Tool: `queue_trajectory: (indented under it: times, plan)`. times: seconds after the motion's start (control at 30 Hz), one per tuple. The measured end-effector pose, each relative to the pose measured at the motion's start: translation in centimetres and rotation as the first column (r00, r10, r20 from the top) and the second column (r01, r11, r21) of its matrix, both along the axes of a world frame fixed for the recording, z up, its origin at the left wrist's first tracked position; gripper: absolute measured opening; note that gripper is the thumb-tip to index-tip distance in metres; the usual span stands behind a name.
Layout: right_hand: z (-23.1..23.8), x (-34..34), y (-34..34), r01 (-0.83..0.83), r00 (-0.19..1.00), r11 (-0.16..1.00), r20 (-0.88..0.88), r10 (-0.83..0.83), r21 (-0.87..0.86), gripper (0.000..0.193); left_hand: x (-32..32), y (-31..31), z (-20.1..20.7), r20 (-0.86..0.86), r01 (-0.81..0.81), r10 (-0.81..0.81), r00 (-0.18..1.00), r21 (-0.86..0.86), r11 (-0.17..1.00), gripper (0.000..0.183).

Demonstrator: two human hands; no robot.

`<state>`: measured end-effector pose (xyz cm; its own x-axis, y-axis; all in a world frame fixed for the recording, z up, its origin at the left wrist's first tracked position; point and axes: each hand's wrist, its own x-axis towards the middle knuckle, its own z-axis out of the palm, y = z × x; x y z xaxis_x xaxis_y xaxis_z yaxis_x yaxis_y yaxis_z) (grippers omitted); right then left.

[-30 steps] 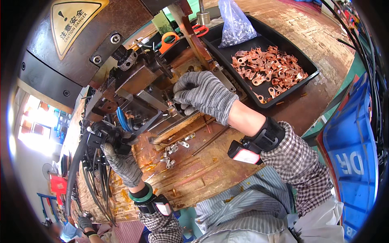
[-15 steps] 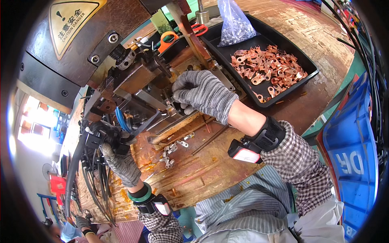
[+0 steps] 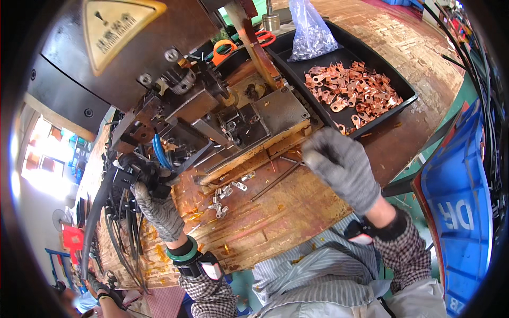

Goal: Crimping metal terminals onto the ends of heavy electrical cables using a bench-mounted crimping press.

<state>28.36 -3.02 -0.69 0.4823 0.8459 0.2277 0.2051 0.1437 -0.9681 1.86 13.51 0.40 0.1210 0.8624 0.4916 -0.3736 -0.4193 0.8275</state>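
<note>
My left hand, in a grey knit glove, is closed around part of a black cable bundle with connectors left of the press; some of its fingers are hidden. My right hand, gloved alike and slightly blurred, hangs over the bench's front right, apart from the press tooling. Its fingers are curled together, and whatever lies in them is hidden. At the metal die a small shiny piece shows. Several silvery cable lugs lie on the wooden bench before the die base.
A black tray with many copper lugs and a bag of silvery parts stands right of the press. Orange-handled scissors lie behind the tooling. A blue bin is at the right. Another person's hand shows lower left.
My right hand has moved from the die toward the right and nearer to me, uncovering the die. My left hand has stayed at the cable bundle. The view has shifted slightly.
</note>
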Motion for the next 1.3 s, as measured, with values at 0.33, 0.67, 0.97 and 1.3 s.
queue_trajectory:
  times: [0.33,0.67,0.97,1.3]
  plan:
    - [-5.9,0.6,-3.7,0.256,0.954,0.966,0.151,-0.258,0.03,0.014,0.6,1.1,-1.9,0.177,0.096,-0.092,0.98,-0.011,0.995,0.047]
    - [-6.9,-0.5,-3.0,0.149,0.869,0.985,0.463,-0.173,0.087,0.021,12.9,-9.2,4.1,-0.392,0.675,-0.61,0.688,0.039,0.737,0.043]
    - [4.5,-14.7,-6.3,-0.666,0.485,0.562,0.857,-0.173,0.49,0.012,3.1,-13.1,8.6,-0.961,0.594,0.069,0.269,0.222,0.773,0.05]
    - [1.5,-6.2,-10.9,-0.279,0.398,0.939,0.866,0.304,-0.201,0.019,-6.4,-12.5,7.4,-0.986,0.265,0.132,-0.106,0.099,0.959,0.033]
